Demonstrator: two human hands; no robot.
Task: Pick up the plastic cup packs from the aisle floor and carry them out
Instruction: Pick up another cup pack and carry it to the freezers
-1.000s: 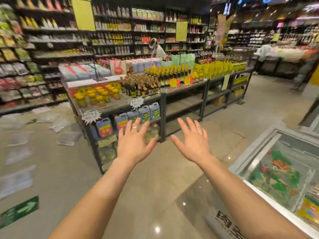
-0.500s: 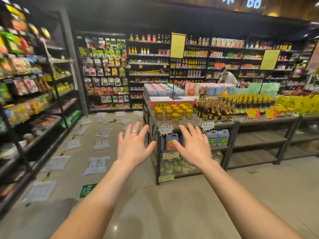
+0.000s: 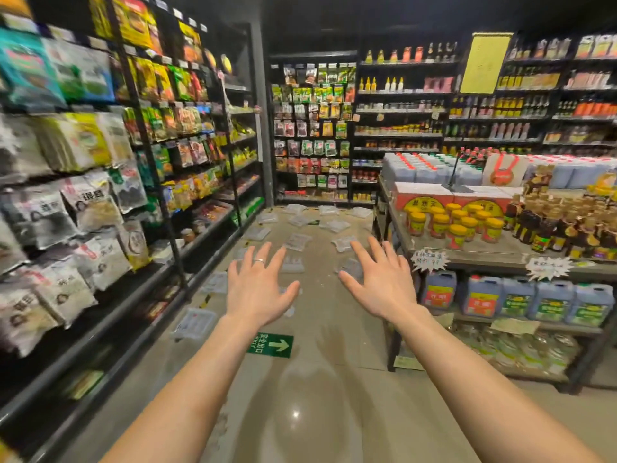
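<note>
Several clear plastic cup packs lie scattered flat on the beige aisle floor ahead. The nearest pack (image 3: 196, 323) lies at the left by the shelf foot, another pack (image 3: 297, 241) lies mid-aisle, and more packs (image 3: 339, 225) lie toward the far end. My left hand (image 3: 257, 286) and my right hand (image 3: 380, 283) are stretched out in front of me at chest height, fingers spread, palms down, holding nothing. Both hands are well above the floor and apart from every pack. A ring sits on a finger of the left hand.
A tall shelf of bagged snacks (image 3: 90, 195) lines the left side. A low display rack (image 3: 500, 259) with jars, bottles and jugs bounds the right. Sauce shelves (image 3: 400, 121) close the far end. A green arrow sticker (image 3: 271, 345) marks the floor.
The view has swung left, from the freezer and display rack into the aisle, so the packs on the floor now lie straight ahead. Both hands stay spread and empty.
</note>
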